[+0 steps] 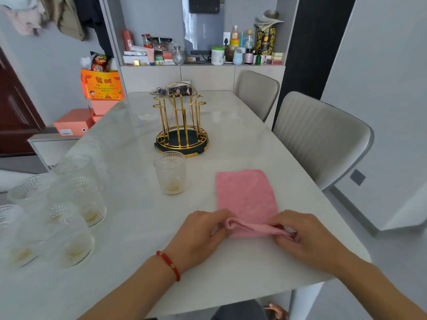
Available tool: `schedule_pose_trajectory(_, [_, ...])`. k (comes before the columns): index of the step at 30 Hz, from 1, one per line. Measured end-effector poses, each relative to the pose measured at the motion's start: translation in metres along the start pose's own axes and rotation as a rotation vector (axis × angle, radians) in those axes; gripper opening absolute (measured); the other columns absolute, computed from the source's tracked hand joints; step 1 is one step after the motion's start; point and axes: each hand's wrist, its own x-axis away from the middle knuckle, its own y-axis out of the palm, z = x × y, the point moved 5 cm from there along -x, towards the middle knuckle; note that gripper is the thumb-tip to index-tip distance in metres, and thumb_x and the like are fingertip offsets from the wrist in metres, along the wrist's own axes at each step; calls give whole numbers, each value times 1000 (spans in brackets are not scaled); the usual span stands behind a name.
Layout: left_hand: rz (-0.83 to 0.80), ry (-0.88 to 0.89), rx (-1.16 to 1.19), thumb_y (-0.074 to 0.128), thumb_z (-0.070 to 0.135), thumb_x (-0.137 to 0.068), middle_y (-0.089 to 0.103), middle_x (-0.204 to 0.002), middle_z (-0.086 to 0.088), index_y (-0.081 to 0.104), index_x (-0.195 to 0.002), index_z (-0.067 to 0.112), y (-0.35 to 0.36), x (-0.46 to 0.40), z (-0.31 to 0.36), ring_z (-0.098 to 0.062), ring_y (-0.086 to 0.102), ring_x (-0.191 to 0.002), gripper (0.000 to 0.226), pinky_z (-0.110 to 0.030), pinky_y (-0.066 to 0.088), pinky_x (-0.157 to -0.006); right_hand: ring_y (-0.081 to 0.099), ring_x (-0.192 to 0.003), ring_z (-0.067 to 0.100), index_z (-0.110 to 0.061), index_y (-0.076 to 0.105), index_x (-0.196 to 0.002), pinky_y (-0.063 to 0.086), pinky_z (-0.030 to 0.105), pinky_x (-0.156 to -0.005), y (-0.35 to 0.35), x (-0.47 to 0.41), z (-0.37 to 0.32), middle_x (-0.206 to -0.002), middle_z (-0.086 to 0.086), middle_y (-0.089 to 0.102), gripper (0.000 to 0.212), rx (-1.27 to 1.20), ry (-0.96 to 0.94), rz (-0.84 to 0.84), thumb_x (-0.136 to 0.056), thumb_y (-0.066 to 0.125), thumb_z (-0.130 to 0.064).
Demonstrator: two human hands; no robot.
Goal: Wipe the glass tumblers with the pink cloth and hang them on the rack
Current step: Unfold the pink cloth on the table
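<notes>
- The pink cloth lies flat on the white counter, right of centre and near the front edge, a soft, slightly fuzzy rectangle with its long side running away from the person.
- Its near edge is lifted and rolled into a small ridge, pinched at both corners.
- The left hand closes its grip on the near left corner of the cloth, fingertips tucked around the fold; a red bracelet sits on that wrist.
- The right hand closes its grip on the near right corner in the same way.
- One glass tumbler stands upright alone near the middle of the counter, just left of the cloth and just in front of the rack; it is clear and ribbed, with a beaded band below the rim.
- A cluster of matching tumblers stands at the left edge of the counter, well apart from the cloth.
- The rack is gold wire on a dark round base, with no glass on its pegs.
</notes>
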Motion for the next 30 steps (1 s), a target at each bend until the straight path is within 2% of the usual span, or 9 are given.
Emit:
schedule_pose_trajectory(3, [-31, -54, 87, 59, 44, -100, 70, -82, 12, 68, -101, 27, -8, 2, 3, -5, 68, -77, 19, -26, 52, -74, 62, -69, 5, -29, 76, -93, 47, 17, -65, -10, 1, -7, -78, -15, 70, 5, -147, 40, 17, -91, 73, -27])
schedule_pose_trajectory(6, [15, -207, 242, 63, 39, -101, 47, -62, 15, 55, -71, 19, -10, -14, -8, -3, 41, -59, 37, -24, 34, -57, 46, -58, 4, -25, 70, -77, 37, 20, -58, -13, -18, 4, -63, -3, 57, 16, -259, 139, 66, -91, 71, -33])
schedule_pose_trajectory(9, [72, -407, 234, 70, 34, -97, 44, -52, 17, 55, -59, 22, -8, -33, -32, -1, 38, -51, 42, -18, 29, -53, 60, -64, 11, -25, 74, -81, 47, 26, -63, -14, -42, 26, -72, 0, 69, 9, -337, 292, 179, -89, 75, -30])
schedule_pose_trajectory(13, [-3, -509, 6, 80, 41, -86, 63, -65, 14, 72, -81, 25, -3, -48, -48, -2, 59, -68, 19, -17, 41, -60, 62, -67, 10, -27, 68, -76, 48, 22, -64, -1, -56, 40, -69, -7, 69, 17, -86, 358, 116, -83, 78, -39])
schedule_pose_trajectory(16, [-46, -537, -51, 81, 44, -83, 69, -73, 9, 66, -96, 32, -2, -53, -53, -19, 65, -88, 24, -33, 54, -78, 61, -68, 9, -24, 67, -80, 51, 29, -66, 2, -56, 41, -70, -8, 68, 18, 2, 387, 98, -83, 76, -40])
schedule_pose_trajectory(19, [-69, -565, -70, 75, 45, -89, 69, -86, 6, 63, -109, 29, -5, -58, -52, -16, 63, -90, 29, -33, 53, -81, 61, -76, 6, -30, 68, -90, 52, 28, -72, 1, -61, 48, -81, -13, 67, 17, 41, 427, 94, -80, 74, -42])
schedule_pose_trajectory(25, [-141, -520, -346, 53, 19, -103, 55, -141, -11, 53, -145, 12, 1, -120, -60, -29, 50, -131, 43, -39, 42, -111, 55, -122, 27, -23, 52, -142, 44, 44, -106, 9, -124, 86, -139, 4, 57, 49, 136, 406, -1, -95, 60, -36])
schedule_pose_trajectory(28, [-252, -570, -402, 60, 22, -99, 60, -133, -13, 63, -133, 9, 5, -139, -67, -31, 57, -121, 37, -38, 51, -102, 54, -118, 26, -24, 56, -138, 45, 46, -103, 14, -144, 96, -125, 4, 60, 50, 133, 432, -87, -90, 66, -37])
schedule_pose_trajectory(30, [-258, -609, -322, 70, 19, -94, 66, -126, -10, 69, -124, 8, 2, -146, -70, -28, 63, -114, 32, -31, 53, -91, 58, -103, 19, -24, 64, -122, 50, 33, -87, 12, -146, 95, -108, -1, 62, 36, 33, 474, -107, -87, 70, -33])
